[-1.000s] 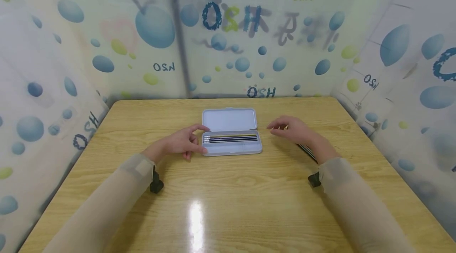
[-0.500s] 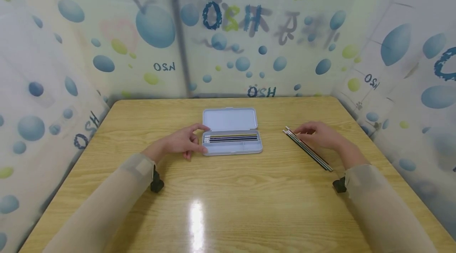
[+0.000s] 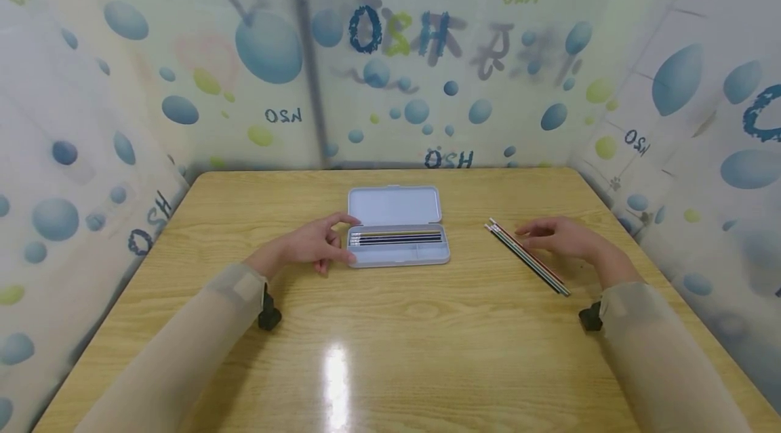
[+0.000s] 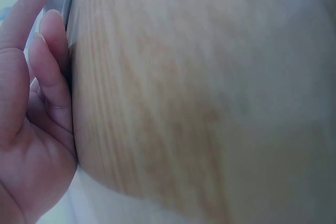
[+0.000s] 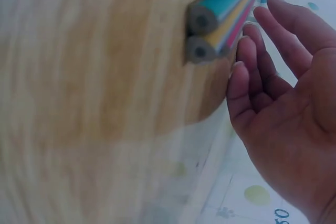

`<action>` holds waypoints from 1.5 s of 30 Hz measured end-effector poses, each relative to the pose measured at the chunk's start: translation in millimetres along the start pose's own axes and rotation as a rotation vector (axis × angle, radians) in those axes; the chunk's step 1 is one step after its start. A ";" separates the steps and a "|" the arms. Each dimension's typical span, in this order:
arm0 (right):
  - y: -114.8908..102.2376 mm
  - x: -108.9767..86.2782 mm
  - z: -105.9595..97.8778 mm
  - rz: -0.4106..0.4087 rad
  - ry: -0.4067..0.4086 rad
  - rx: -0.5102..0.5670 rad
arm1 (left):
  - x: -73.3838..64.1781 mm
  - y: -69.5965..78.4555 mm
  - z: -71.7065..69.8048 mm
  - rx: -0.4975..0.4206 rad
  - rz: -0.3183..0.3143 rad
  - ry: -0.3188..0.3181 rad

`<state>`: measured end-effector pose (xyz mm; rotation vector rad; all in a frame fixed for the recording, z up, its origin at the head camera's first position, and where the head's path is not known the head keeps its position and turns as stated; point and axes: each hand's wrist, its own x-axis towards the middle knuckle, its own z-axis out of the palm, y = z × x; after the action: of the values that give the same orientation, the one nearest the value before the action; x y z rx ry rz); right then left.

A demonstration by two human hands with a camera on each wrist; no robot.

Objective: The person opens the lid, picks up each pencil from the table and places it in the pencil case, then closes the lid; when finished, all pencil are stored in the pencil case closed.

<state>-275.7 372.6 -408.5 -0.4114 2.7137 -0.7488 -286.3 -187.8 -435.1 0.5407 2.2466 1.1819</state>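
A pale blue pencil case (image 3: 381, 256) lies on the table with its lid (image 3: 394, 205) raised at the back. Inside, several pencils (image 3: 399, 237) lie side by side in the rear compartment. My left hand (image 3: 308, 241) holds the case's left end, index finger at the hinge-side corner and thumb at the front corner. To the right, several loose pencils (image 3: 526, 258) lie slanted on the table. My right hand (image 3: 564, 240) is just right of them, fingers loosely bent. In the right wrist view, the fingers hold nothing beside the teal pencil (image 5: 226, 3) and its neighbours.
The wooden table (image 3: 421, 324) reaches back to a wall covering (image 3: 390, 135) printed with blue and green drops. Similar printed walls rise on the left and right. A bright light reflection shows on the table's front part.
My right hand has moved right from beside the case to the loose pencils, then slightly farther, uncovering them. My left hand and the case have stayed in place.
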 end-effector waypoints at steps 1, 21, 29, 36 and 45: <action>0.8 -0.4 0.3 0.010 -0.004 0.007 | 0.2 0.1 0.1 0.001 0.002 -0.001; 6.1 0.3 3.4 0.033 -0.004 0.063 | 1.6 -1.0 -0.1 0.013 -0.001 0.002; 5.4 -0.1 2.7 0.027 0.005 0.075 | 0.6 0.0 0.0 0.012 -0.001 0.000; 7.1 2.4 2.6 0.038 0.028 0.073 | -0.3 1.1 0.0 0.022 0.000 0.000; 7.2 4.8 2.2 0.053 0.027 0.077 | 0.5 0.3 0.8 0.022 0.004 0.000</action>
<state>-280.8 375.9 -415.2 -0.3123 2.6994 -0.8463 -286.1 -186.9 -435.4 0.5534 2.2620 1.1604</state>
